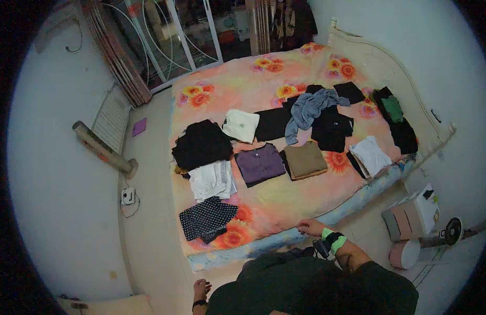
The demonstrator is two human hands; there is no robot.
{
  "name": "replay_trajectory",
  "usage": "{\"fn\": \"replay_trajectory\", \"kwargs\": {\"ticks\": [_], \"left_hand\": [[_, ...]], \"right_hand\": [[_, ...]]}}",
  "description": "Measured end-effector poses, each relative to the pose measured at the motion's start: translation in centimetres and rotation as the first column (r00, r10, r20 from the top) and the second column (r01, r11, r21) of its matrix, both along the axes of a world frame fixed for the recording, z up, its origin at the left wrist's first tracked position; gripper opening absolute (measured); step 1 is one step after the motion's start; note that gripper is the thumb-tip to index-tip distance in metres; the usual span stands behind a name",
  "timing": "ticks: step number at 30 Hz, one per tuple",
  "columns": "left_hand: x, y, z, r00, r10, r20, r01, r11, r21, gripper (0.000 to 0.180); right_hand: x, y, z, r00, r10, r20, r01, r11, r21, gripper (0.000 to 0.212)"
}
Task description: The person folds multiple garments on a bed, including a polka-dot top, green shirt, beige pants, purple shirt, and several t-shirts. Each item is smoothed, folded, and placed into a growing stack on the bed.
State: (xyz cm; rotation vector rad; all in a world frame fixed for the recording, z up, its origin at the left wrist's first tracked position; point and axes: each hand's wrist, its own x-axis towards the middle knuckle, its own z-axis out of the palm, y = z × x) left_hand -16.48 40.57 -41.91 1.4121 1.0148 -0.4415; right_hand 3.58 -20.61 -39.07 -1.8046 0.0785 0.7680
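Near bed (282,202): right hand (311,227), fingers (302,228) indistinct; left hand (202,287), forearm (199,310) cut off.

Left hand (202,286) was at bottom centre-left, right hand (310,227) at lower centre-right; both appeared curled, closure indistinct.

Over my feed, I saw matt, crumpled cloth in the grey-blue garment (312,107), smooth printed fabric on the bedspread (227,79), glass in the sliding doors (194,26) and smooth, glossy floor tiles (150,178).
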Motion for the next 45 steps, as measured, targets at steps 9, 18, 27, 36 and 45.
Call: {"fn": "replay_trajectory", "kwargs": {"ticks": [9, 18, 27, 36, 45], "left_hand": [[16.0, -16.1, 2.7, 0.989, -0.053, 0.140, 0.061, 0.997, -0.052, 0.024], [37.7, -28.7, -5.6, 0.937, 0.336, 0.094, -0.204, 0.746, -0.635, 0.030], [46.9, -31.8, -17.4, 0.698, 0.703, -0.138, -0.585, 0.447, -0.677, 0.036], [48.5, -31.4, -21.7, 0.746, 0.663, -0.066, -0.634, 0.677, -0.373, 0.049], [49.6, -30.8, -22.2, 0.771, 0.625, -0.121, -0.636, 0.746, -0.196, 0.055]], "right_hand": [[3.8, -6.4, 6.1, 0.993, -0.057, -0.103, 0.070, 0.990, 0.124, 0.028], [12.5, -3.1, 10.8, 0.958, -0.195, -0.209, 0.251, 0.924, 0.289, 0.024], [28.0, 3.5, 4.1, 0.949, -0.217, -0.229, 0.308, 0.791, 0.528, 0.023], [54.6, 6.8, -14.0, 0.950, -0.311, 0.008, 0.269, 0.834, 0.482, 0.016], [68.2, 12.6, -20.6, 0.725, -0.686, -0.061, 0.677, 0.693, 0.249, 0.036]]}}
